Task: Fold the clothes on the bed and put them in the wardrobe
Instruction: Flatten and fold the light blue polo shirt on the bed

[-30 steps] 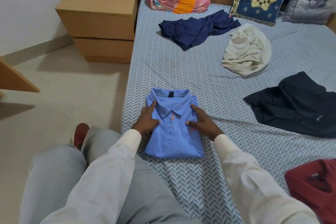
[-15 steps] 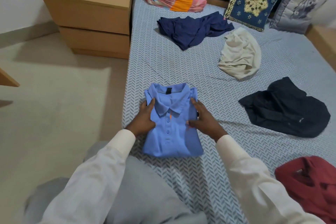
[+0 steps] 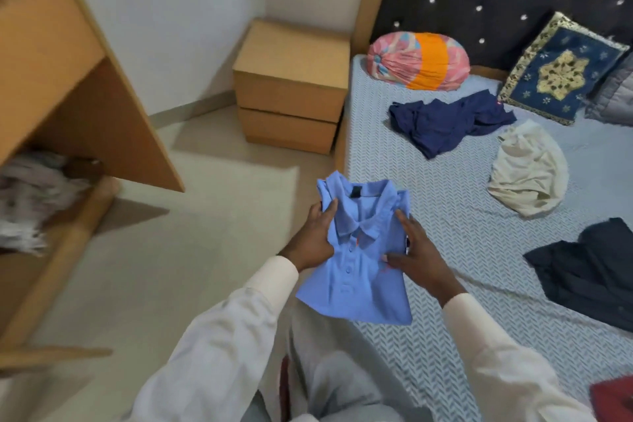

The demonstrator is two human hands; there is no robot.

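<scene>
To the far left of my left hand stands the wardrobe (image 3: 85,96), its side panel slanting across the view. A blurred pile (image 3: 30,195) of pale clothes lies on a low shelf in it. I take that shelf to be where this load goes, which is why I am turned that way.

My left hand (image 3: 317,236) grips the left edge of the folded shirt (image 3: 356,271), thumb on top near the collar and fingers underneath. The grip sits high so the collar end does not flop open.

The shirt hangs between my two hands, collar away from me and buttons up. It seems to ride just off the bed (image 3: 394,154), over its near left edge. Its lower hem sags a little, since nothing supports it there.

My right hand (image 3: 414,253) is clamped on the shirt's right edge, thumb across the front, fingers laid long down the side. I hold both sides to keep the fold square on the way over.

Beyond and to the right of that hand, four garments wait unfolded on the bed. A navy top (image 3: 445,123) is farthest, a cream cloth (image 3: 527,175) nearer, and a black top (image 3: 592,271) just right of my wrist. A red top (image 3: 613,397) lies by my elbow at the frame's corner. Most of the task is therefore ahead.
</scene>
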